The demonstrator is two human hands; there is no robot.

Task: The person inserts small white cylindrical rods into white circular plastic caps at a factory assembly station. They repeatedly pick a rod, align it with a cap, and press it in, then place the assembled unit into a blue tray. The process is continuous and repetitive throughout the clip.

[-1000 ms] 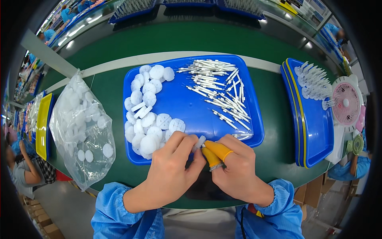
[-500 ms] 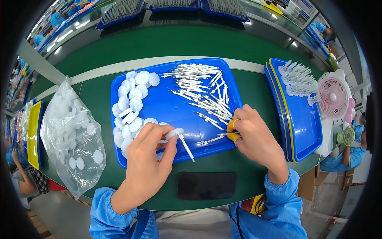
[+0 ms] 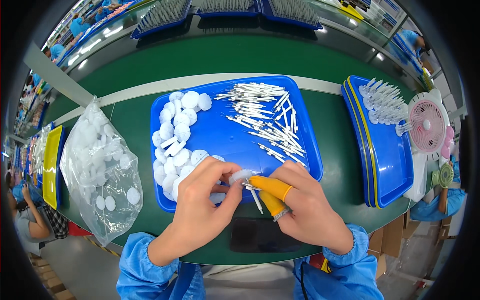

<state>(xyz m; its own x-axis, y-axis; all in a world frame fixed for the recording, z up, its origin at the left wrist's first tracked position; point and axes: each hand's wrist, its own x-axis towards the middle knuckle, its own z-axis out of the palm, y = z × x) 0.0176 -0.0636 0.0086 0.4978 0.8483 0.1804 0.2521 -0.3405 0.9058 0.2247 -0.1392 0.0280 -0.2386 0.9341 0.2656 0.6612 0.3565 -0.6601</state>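
In the frame's lower centre, a plain white disc (image 3: 241, 176) is pinched by the left hand (image 3: 204, 199), fingertips nearly together, and a half-hidden stick (image 3: 247, 185) by the right hand (image 3: 306, 209), yellow-capped fingers closed.

In the blue tray (image 3: 225, 145), a clear lane runs between heaped white discs (image 3: 182, 132) and thin white sticks (image 3: 256, 111).

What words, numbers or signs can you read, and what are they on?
There are none I can read.
Held white disc and white stick: no print visible.
Blue tray, clear bag and pink-and-white fan: no readable print.
Cardboard boxes and far background: too small or blurred to tell.
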